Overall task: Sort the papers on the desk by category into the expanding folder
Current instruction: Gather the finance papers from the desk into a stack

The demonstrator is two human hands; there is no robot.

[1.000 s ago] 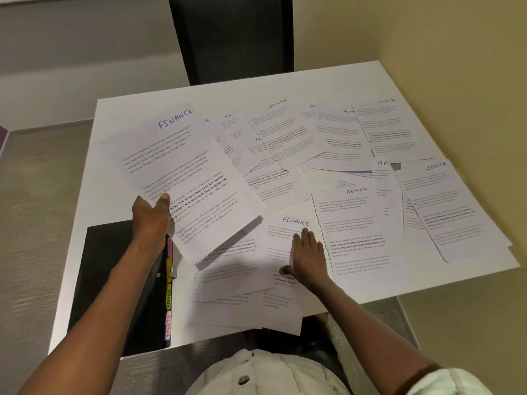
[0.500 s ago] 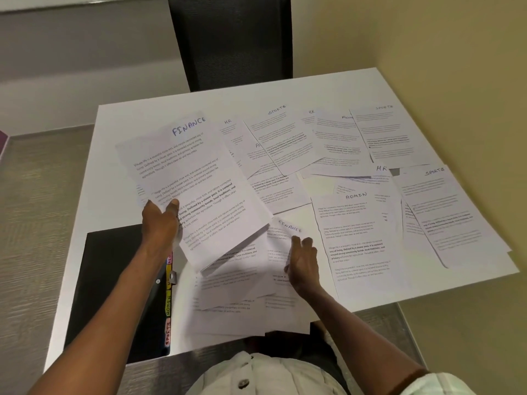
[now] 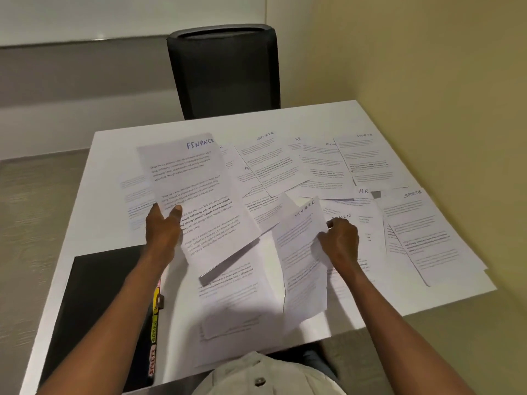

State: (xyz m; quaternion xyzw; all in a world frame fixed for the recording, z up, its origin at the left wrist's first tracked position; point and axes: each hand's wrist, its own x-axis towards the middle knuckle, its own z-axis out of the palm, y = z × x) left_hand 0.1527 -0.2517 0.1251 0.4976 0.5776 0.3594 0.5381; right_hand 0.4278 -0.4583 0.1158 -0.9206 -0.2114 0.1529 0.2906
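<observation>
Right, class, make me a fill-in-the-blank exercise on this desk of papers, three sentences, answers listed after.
1. Each hand holds a sheet headed ____: the left hand a big sheet, the right hand a bent sheet.
2. The black folder lies on the ____ side of the desk.
3. Beyond the desk stands a black ____.

Answers: FINANCE; left; chair

The expanding folder (image 3: 99,309) (lower corner cropped) is half-hidden by the left arm; body text blurs.
</observation>
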